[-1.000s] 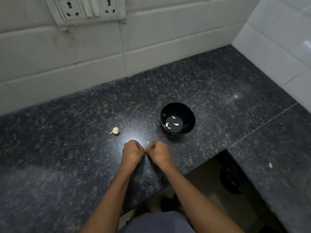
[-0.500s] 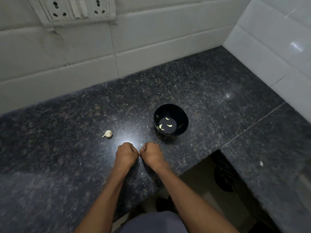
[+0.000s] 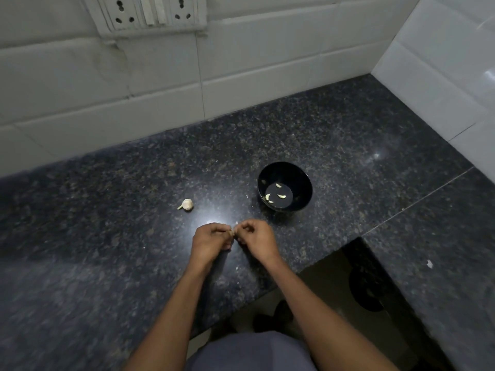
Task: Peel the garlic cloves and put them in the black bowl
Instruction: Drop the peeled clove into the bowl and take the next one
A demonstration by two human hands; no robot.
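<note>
Closest to the camera, both hands are bunched together just above the counter [image 3: 334, 145] edge. The left hand [image 3: 211, 241] and right hand [image 3: 255, 238] meet fingertip to fingertip, and there's a tiny pale bit pinched between them, the garlic clove [image 3: 232, 232]. Each grip is closed on it with curled fingers, so looks like mid-peel to me. It's too small to tell which way its long axis runs or how much skin is left.

Next thing out is the black bowl [image 3: 305, 194], up and to the right of the hands, near but not touching. It's clearly on the right hand's side, so I'd guess that hand does the drop once the skin's off: a short move forward and right. A few peeled cloves [image 3: 280, 196] are sitting in the bottom of it.

Off to the left, about level with the bowl, the rest of the garlic bulb [image 3: 186, 204] lies on the counter, closer to the left hand.

Past all that, just the tiled wall with a socket panel [image 3: 150, 12].
</note>
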